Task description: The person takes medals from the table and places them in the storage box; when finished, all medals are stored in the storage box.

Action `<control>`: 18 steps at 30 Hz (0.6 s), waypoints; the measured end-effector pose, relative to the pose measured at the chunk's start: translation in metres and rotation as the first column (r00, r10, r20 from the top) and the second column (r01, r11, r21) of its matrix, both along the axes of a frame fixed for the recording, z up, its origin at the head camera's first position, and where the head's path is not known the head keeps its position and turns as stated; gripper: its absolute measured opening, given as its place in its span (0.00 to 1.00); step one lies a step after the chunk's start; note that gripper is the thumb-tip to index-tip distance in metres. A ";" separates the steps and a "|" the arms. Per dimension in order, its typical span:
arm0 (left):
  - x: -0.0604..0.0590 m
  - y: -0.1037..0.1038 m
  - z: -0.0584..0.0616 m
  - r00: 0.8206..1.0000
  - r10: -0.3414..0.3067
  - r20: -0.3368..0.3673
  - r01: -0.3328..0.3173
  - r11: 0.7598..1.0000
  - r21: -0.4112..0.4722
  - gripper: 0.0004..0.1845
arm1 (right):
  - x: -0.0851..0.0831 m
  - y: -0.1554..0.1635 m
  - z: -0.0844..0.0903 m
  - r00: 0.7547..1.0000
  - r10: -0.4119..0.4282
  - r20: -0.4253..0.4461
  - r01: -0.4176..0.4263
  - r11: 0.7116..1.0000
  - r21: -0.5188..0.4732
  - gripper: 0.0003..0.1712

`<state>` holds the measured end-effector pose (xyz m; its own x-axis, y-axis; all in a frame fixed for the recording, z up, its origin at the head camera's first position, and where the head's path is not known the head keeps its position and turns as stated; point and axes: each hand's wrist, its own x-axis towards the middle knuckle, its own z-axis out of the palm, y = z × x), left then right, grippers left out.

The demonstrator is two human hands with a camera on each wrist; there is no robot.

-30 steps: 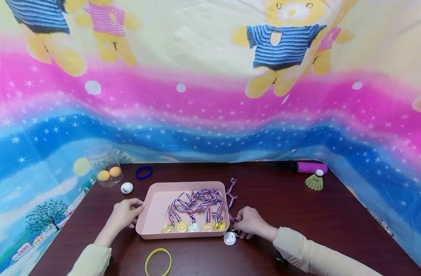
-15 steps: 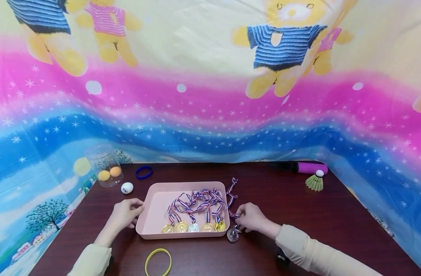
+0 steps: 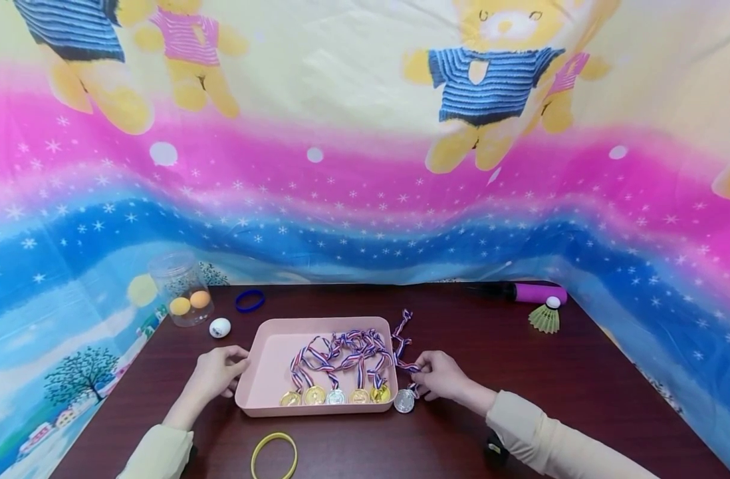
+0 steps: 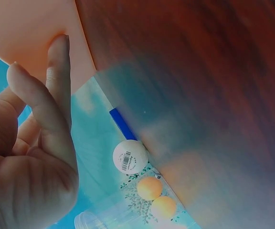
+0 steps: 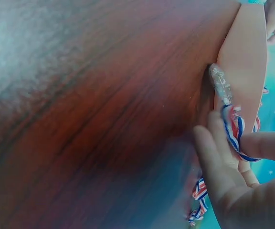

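A pink tray (image 3: 275, 346) holds several medals with striped ribbons lying in loops, mostly gold, one silver (image 3: 336, 396). My left hand (image 3: 215, 372) is at the tray's left side, fingertips touching its wall; the left wrist view shows a fingertip (image 4: 59, 45) against it. Just outside the front right corner is a separate silver medal (image 3: 404, 401). Its red, white and blue ribbon (image 5: 233, 126) is pinched between my right hand's (image 3: 441, 376) thumb and fingers. In the right wrist view that medal stands nearly edge-on beside the tray.
A yellow wristband (image 3: 274, 455) lies in front of the tray. Behind it are a blue wristband (image 3: 249, 301), a white ball (image 3: 219, 327) and a clear jar (image 3: 176, 283) with two orange balls. A shuttlecock (image 3: 545, 316) and purple pump (image 3: 540, 293) sit at the back right.
The right hand has shifted slightly to the right and away from the body, and the silver medal has turned and moved a little with it. Left hand and tray have stayed put.
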<state>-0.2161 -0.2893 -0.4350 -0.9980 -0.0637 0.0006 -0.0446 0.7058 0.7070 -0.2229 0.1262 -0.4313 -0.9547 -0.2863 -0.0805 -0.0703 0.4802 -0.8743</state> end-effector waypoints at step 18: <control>0.000 -0.001 0.000 1.000 -0.004 -0.002 0.004 1.000 -0.001 0.13 | -0.011 0.007 0.019 0.991 0.030 0.130 0.000 0.973 -0.231 0.08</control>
